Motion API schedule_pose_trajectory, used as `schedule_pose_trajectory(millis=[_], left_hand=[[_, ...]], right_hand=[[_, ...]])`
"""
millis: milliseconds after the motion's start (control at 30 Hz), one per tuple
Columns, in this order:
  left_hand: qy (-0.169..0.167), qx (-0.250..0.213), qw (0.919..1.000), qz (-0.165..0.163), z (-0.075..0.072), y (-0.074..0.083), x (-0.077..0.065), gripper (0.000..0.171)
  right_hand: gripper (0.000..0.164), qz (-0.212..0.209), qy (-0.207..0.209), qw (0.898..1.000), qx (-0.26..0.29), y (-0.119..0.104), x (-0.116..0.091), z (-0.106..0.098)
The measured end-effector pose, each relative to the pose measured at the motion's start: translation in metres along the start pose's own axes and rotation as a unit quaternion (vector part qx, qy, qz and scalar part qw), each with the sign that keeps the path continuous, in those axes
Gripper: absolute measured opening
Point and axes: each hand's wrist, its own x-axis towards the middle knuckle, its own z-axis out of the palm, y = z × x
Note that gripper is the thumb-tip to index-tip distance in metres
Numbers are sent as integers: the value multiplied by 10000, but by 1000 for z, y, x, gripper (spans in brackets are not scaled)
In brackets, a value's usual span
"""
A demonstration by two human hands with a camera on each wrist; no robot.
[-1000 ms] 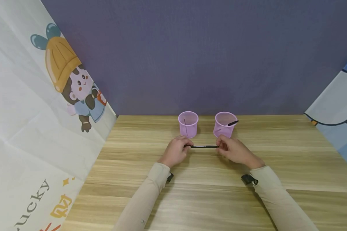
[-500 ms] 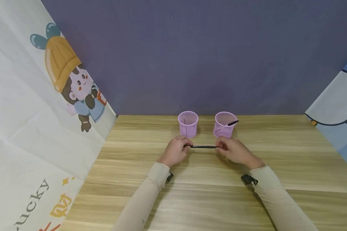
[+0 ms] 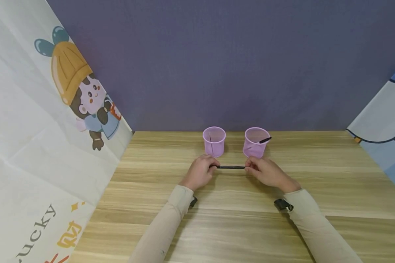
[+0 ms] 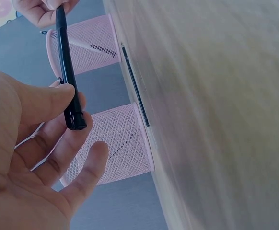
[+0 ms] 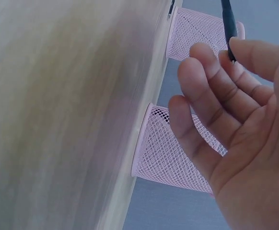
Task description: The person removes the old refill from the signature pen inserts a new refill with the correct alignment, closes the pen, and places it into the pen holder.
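Note:
A black pen (image 3: 231, 167) is held level above the wooden table, stretched between both hands. My left hand (image 3: 201, 172) pinches its clip end between thumb and fingers. In the left wrist view, that end of the pen (image 4: 68, 72) and its clip show. My right hand (image 3: 268, 173) pinches the other end; the small metal tip pokes past the thumb in the right wrist view. Behind the hands stand two pink mesh cups: a left cup (image 3: 218, 149) with a thin dark rod inside, and a right cup (image 3: 255, 149) with a black-ended stick (image 3: 265, 140) leaning over its rim.
On the wooden table (image 3: 230, 233), the left wrist view shows a thin dark streak (image 4: 135, 86) near the cups; whether object or reflection, I cannot tell. A dark grey-blue panel (image 3: 217, 65) rises behind. Printed white sheets (image 3: 16, 120) flank the table.
My right hand has shifted slightly left, so less of the pen shows between the hands. The left hand and the cups look unmoved.

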Motion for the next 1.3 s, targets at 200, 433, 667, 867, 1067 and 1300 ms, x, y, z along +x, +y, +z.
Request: schedule_pose_trajectory(millis=[200,433,667,867,1067,1300], left_hand=[[25,0,10000,37,0,0,0,15],[13,76,10000,55,1,0,0,14],[60,55,9999,107,1,0,1,15],[117,25,9998,157,2,0,1,15],[112,14,9998,168,2,0,0,15],[98,-18,9999,137,1,1,0,15]], right_hand=[[7,-121,54,9998,-173,1,0,0],[17,-129,-4,9998,-167,-1,1,0],[24,-167,-48,9995,-250,-2,1,1],[27,-273,21,9992,-282,-1,0,2],[30,-270,-81,9992,-276,-2,0,1],[32,-321,-107,9992,-220,-2,1,2]])
